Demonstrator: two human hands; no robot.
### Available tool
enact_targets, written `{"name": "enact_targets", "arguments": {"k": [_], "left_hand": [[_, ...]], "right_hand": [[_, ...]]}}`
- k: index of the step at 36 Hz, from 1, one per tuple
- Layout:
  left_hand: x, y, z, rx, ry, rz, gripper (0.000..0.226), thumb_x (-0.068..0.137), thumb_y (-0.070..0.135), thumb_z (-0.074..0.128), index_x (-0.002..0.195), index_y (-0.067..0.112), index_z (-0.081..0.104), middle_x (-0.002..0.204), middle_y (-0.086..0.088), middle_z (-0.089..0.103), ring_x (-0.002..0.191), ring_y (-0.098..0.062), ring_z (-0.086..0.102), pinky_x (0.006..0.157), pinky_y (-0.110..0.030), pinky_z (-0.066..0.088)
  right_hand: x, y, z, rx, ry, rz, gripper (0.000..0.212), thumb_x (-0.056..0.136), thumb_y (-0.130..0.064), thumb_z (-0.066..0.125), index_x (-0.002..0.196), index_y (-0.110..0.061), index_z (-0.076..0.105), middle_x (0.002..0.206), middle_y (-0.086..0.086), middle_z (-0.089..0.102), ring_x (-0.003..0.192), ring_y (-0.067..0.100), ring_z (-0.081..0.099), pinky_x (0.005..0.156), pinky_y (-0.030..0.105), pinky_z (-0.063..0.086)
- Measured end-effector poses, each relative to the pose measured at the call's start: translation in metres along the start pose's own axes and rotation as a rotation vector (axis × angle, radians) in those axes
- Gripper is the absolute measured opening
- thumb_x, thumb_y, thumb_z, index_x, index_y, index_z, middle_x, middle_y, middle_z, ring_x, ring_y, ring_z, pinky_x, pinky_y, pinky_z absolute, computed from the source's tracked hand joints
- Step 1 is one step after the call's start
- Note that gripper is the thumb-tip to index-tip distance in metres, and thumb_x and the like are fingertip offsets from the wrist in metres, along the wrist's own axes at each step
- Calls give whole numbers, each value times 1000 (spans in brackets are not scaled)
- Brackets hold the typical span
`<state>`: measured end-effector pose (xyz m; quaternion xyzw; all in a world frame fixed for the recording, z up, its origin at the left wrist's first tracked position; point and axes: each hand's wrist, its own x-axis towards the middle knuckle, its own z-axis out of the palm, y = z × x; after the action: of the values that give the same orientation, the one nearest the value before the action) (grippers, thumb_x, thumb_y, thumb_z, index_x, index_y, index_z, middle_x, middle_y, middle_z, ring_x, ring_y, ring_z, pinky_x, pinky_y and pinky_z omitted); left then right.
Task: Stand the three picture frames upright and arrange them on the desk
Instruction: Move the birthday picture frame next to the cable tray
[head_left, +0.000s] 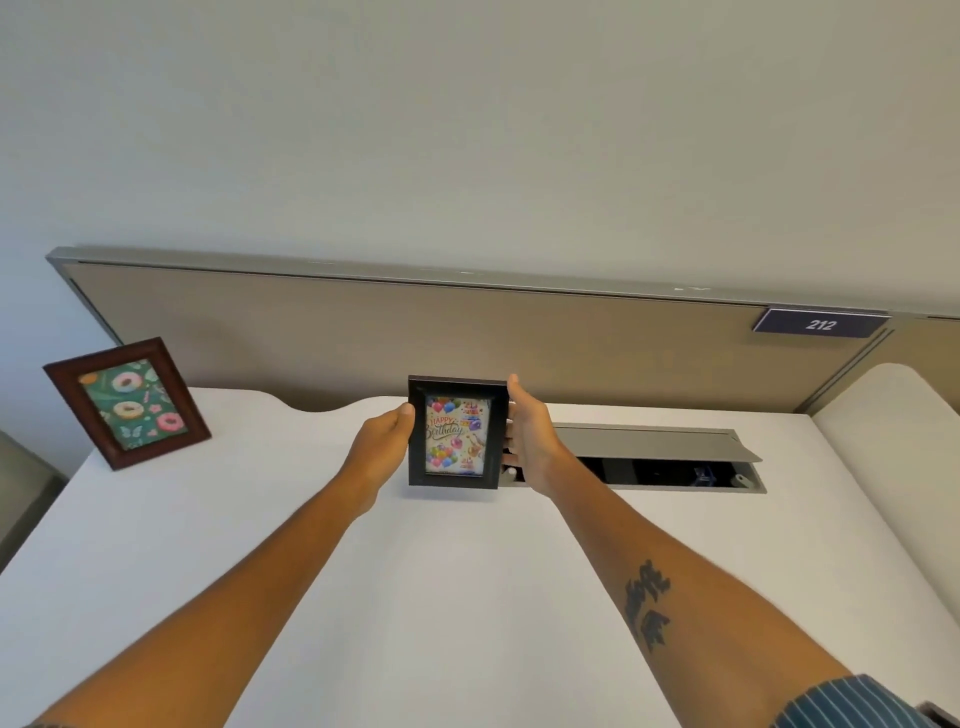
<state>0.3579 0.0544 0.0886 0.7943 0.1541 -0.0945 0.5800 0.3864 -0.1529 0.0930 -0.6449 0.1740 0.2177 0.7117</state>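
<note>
A black picture frame (455, 434) with a "Happy Birthday" balloon picture stands upright near the middle back of the white desk (467, 571). My left hand (382, 441) grips its left edge, thumb at the upper corner. My right hand (530, 439) holds its right edge, with fingers reaching behind the frame. A brown wooden frame (127, 402) with a donut picture stands upright and leaning back at the desk's far left corner. Only these two frames are in view.
A grey cable hatch (654, 441) stands open in the desk just right of the black frame. A beige partition (467, 332) runs along the back, with a dark "212" plate (821, 323). Another white desk (893, 415) adjoins on the right.
</note>
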Motion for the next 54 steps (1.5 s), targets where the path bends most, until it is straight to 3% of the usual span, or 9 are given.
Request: {"name": "enact_targets", "arguments": {"k": [3, 7, 18, 40, 45, 48, 50, 52, 54], "left_hand": [[19, -3, 0, -22, 9, -15, 53, 106, 52, 38, 143, 18, 54, 147, -8, 59, 136, -32, 55, 107, -44, 47], [38, -8, 2, -49, 28, -32, 55, 106, 52, 39, 146, 18, 52, 150, -9, 57, 138, -32, 53, 108, -44, 47], [66, -20, 5, -55, 14, -61, 58, 106, 54, 37, 150, 18, 48, 154, -9, 53, 141, -33, 51, 115, -49, 44], [58, -18, 19, -103, -68, -34, 55, 106, 50, 41, 152, 20, 46, 157, -9, 50, 143, -30, 47, 110, -44, 44], [47, -18, 21, 3, -15, -75, 62, 106, 54, 38, 160, 22, 32, 167, -8, 34, 151, -32, 35, 116, -50, 38], [32, -21, 22, 48, 25, -63, 63, 106, 52, 38, 161, 23, 26, 167, -9, 33, 151, -34, 36, 115, -51, 40], [20, -26, 23, 68, 45, -47, 65, 106, 51, 40, 162, 23, 23, 167, -10, 35, 150, -36, 38, 114, -52, 41], [6, -33, 25, 98, 53, -33, 68, 105, 50, 42, 163, 23, 20, 165, -11, 37, 148, -37, 40, 113, -52, 43], [-10, -42, 29, 146, 55, -23, 70, 104, 50, 45, 163, 22, 19, 165, -11, 38, 147, -37, 42, 113, -53, 43]], "right_hand": [[23, -3, 5, 2, 6, 16, 75, 100, -80, 35, 144, -24, 59, 145, 8, 67, 138, 33, 58, 122, 56, 36], [48, -4, 9, -10, 18, 20, 73, 101, -78, 36, 143, -23, 61, 139, 8, 71, 133, 32, 62, 107, 51, 43], [76, -2, 6, -26, 7, 25, 73, 102, -77, 36, 143, -23, 62, 133, 6, 73, 128, 29, 64, 114, 55, 42], [60, 5, -6, -114, 28, 120, 86, 99, -81, 33, 157, -20, 47, 159, 16, 55, 149, 37, 48, 129, 58, 31], [37, 4, -18, -167, 52, 57, 75, 108, -69, 33, 160, -16, 43, 163, 14, 50, 151, 33, 46, 128, 48, 35], [22, 7, -27, -316, 195, 35, 66, 111, -62, 33, 156, -17, 47, 158, 7, 52, 139, 29, 52, 115, 45, 40], [9, 17, -38, -428, 233, -122, 51, 112, -55, 37, 141, -18, 56, 142, 3, 59, 129, 24, 55, 104, 38, 40], [-8, 33, -51, -515, 247, -241, 42, 113, -47, 42, 136, -15, 60, 138, 3, 62, 137, 27, 56, 108, 37, 42], [-27, 50, -64, -652, 279, -274, 51, 113, -44, 45, 152, -11, 53, 155, 6, 56, 149, 25, 47, 120, 41, 40]]}}
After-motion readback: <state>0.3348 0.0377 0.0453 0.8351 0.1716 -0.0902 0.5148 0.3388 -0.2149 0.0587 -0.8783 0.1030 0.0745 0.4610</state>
